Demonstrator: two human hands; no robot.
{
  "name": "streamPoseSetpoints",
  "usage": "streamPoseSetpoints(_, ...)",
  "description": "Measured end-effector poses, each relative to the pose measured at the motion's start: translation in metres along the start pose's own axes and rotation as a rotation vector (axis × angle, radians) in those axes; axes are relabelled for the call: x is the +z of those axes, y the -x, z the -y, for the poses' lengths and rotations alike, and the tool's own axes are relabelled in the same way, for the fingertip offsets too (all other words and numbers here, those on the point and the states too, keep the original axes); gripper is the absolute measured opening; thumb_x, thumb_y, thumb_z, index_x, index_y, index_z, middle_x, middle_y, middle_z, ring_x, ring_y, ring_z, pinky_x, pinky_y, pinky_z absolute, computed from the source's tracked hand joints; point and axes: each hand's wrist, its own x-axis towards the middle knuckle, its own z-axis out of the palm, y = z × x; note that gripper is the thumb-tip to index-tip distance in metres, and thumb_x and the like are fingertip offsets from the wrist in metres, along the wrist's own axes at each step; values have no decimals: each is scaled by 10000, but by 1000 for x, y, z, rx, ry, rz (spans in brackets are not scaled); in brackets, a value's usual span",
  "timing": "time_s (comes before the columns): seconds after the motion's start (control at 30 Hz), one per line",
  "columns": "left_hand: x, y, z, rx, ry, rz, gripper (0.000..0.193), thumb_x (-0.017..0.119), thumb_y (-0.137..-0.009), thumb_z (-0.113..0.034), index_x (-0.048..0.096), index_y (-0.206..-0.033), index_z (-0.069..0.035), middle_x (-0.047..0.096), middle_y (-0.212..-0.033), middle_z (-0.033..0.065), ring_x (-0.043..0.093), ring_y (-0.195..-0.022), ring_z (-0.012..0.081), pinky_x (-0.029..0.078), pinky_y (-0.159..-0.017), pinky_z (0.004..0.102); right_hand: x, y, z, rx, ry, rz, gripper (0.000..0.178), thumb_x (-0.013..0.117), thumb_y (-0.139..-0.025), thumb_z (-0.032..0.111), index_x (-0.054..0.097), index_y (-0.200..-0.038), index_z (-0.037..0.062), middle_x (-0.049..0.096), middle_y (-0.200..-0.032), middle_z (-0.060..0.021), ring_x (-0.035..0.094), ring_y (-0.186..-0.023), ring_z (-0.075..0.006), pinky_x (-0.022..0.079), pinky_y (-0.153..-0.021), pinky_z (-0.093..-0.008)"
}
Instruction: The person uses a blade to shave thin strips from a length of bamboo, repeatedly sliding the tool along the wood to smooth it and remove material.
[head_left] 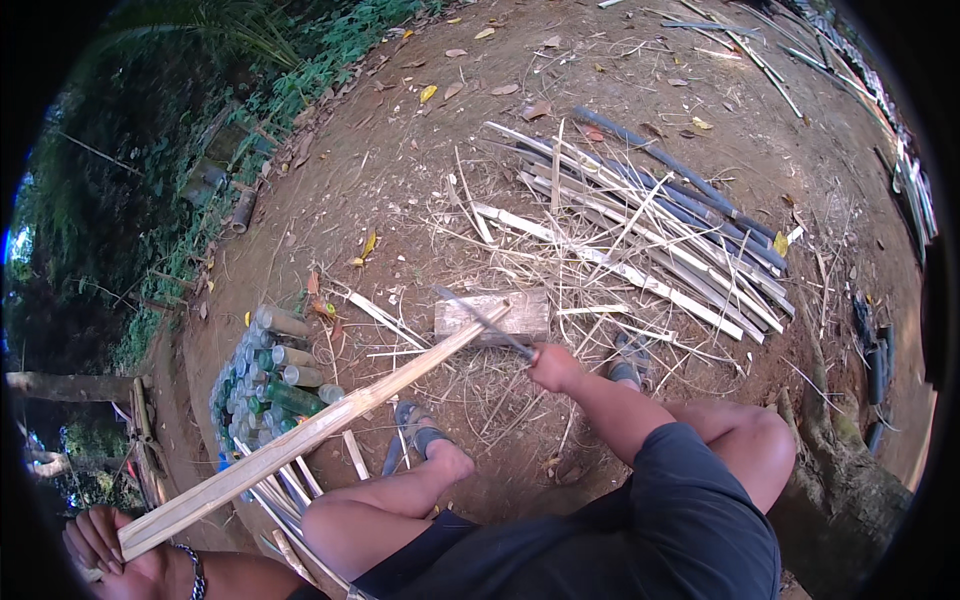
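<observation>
Sleeve, right hand gripping knife, piled bottles

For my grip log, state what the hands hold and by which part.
Left hand: the long wooden strip, by its lower-left end. Right hand: the knife, by its handle.

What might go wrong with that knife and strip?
The knife in the right hand could slip and swing toward the bare left leg. The strip might slide off the block. The bare left hand could catch a splinter.
</observation>
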Motion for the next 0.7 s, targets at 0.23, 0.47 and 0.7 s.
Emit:
streamPoseSetpoints(0.23,-21,9,-7,-2,99,94,279,477,-895,-270,395,-717,-72,359,-545,5,333,-412,92,311,-465,206,-9,4,-2,220,-110,-42,404,511,-904,332,665,-975,-35,665,-973,-262,638,-933,-418,512,-819,-448)
streamPoseSetpoints(0.47,-42,22,-8,24,123,99,449,645,-855,-449,447,-923,-52,400,-756,25,398,-574,118,370,-602,250,33,30,-4,271,-683,-232,351,679,-750,290,648,-890,-31,671,-774,-183,663,-707,-285,514,-689,-402)
streamPoseSetpoints(0.7,-27,45,-12,79,27,-51,463,395,-984,-485,452,-963,-26,392,-736,41,400,-615,138,360,-599,284,11,50,12,256,-455,-366,380,650,-777,287,625,-977,-35,668,-863,-245,657,-819,-387,507,-742,-442)
